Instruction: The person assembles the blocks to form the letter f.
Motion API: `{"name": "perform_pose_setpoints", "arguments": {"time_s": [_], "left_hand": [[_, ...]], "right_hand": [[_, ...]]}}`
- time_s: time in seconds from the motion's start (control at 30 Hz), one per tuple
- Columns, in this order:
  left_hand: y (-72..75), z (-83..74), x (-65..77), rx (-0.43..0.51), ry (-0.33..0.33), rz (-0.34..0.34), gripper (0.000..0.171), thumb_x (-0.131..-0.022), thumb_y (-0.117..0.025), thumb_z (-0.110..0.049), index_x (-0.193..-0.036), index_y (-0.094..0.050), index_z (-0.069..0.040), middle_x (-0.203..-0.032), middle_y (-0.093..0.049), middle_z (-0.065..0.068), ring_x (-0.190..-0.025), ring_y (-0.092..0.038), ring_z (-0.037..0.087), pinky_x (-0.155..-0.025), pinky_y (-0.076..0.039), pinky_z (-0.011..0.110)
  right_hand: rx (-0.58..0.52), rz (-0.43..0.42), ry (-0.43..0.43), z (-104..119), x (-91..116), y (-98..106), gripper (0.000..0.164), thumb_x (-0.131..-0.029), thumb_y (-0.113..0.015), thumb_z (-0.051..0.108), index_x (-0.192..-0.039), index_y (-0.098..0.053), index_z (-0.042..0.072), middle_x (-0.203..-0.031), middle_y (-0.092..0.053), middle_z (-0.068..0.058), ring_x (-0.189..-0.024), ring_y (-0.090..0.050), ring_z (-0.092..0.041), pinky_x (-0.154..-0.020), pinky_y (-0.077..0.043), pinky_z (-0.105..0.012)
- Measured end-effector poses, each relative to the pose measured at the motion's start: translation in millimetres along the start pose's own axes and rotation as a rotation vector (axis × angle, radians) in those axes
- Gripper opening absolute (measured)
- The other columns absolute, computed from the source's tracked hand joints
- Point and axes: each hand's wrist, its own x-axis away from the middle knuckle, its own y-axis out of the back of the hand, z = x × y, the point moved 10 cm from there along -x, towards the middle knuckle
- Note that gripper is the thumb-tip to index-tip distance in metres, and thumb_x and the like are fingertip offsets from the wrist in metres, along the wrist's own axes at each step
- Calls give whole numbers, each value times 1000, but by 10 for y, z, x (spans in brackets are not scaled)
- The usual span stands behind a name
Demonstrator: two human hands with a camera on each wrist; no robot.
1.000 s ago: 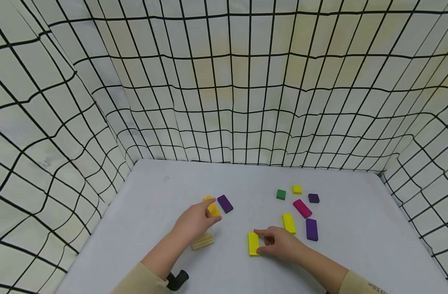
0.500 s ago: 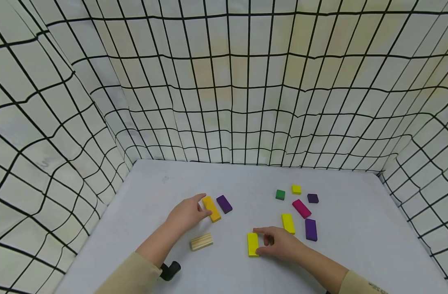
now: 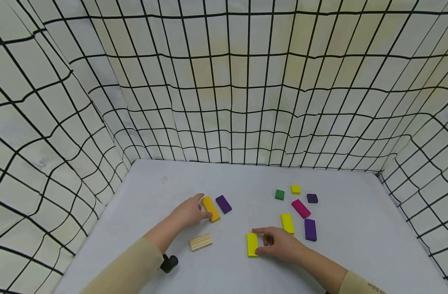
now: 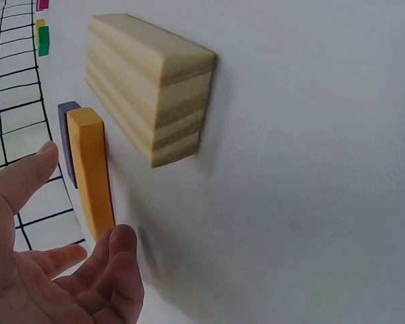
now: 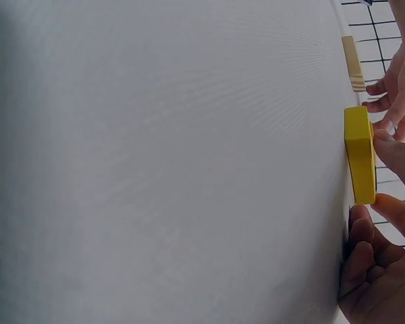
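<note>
A yellow block [image 3: 252, 246] lies on the white table at the middle front. My right hand [image 3: 279, 243] pinches it by the ends, index finger at the far end and thumb near the close end; the other fingers curl beneath the palm. My left hand [image 3: 187, 212] is beside an orange block [image 3: 211, 209], index finger by its far end and thumb over its near part. In the left wrist view the thumb and fingers of that hand stand well apart. Just right of the orange block lies a purple block [image 3: 224, 204]. A striped wooden block [image 3: 200, 242] sits nearer, below the left wrist.
On the right lie a second yellow block [image 3: 288, 223], a larger purple block [image 3: 310, 230], a magenta block [image 3: 301, 208], a dark purple piece [image 3: 312, 198], a green cube [image 3: 279, 194] and a small yellow piece [image 3: 295, 189]. Black netting [image 3: 248, 110] encloses the table's back and sides.
My left hand has drawn back leftward from over the orange block, uncovering it and the wooden block, then stayed at its left side. My right hand stays at the yellow block.
</note>
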Motion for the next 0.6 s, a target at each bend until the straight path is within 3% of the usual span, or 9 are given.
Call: {"name": "perform_pose_setpoints", "arguments": {"time_s": [0.23, 0.4, 0.6], "left_hand": [[-74, 31, -102, 36, 1, 24, 86, -86, -77, -39, -151, -35, -2, -120, -62, 14, -103, -59, 25, -95, -49, 47], [-115, 40, -133, 43, 7, 36, 89, -85, -77, -41, -151, -34, 1, -136, -53, 22, -120, -54, 33, -105, -42, 53], [-137, 36, -149, 33, 6, 35, 87, -85, -77, -41, -151, -36, -2, -143, -44, 26, -128, -48, 38, -109, -37, 56]], "right_hand": [[-9, 10, -7, -40, -17, -19, 59, -83, -80, 38, -136, -62, 21, -80, -56, 2, -74, -50, -14, -60, -42, -21], [-8, 13, -8, -39, -14, -22, 59, -83, -80, 37, -136, -62, 20, -80, -55, 2, -74, -50, -14, -60, -41, -21], [10, 11, -15, -62, -28, -18, 59, -83, -80, 37, -136, -62, 21, -79, -56, 3, -73, -50, -12, -61, -43, -20]]}}
